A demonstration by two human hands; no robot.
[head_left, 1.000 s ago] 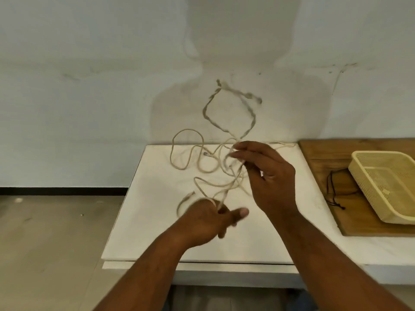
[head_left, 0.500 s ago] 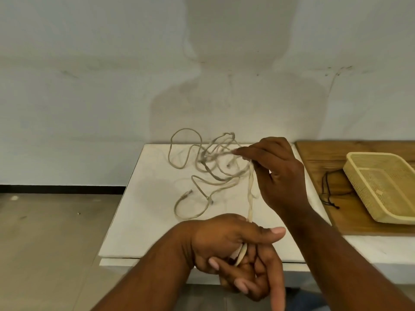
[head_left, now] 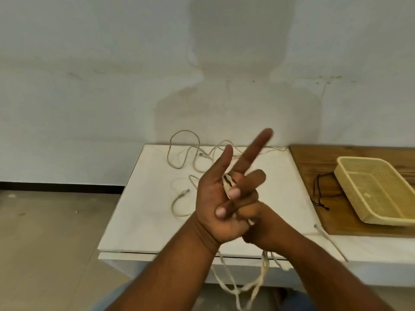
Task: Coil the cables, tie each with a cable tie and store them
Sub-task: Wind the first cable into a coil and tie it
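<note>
Beige cable wound on the left hand, centre frame

The thin round cord is wrapped in pale strands across the left palm – thumb and forefinger stretched upward, the other fingers curled over the strands; the right hand, tucked just below and half hidden, closes its curled fingers on the same cord. Limp loops dangle under both wrists at bottom centre, and more cord snakes loosely over the smooth white table behind. At right lies a grained wooden board – on it a cream plastic mesh basket, rectangular, beside a thin black string.
</note>
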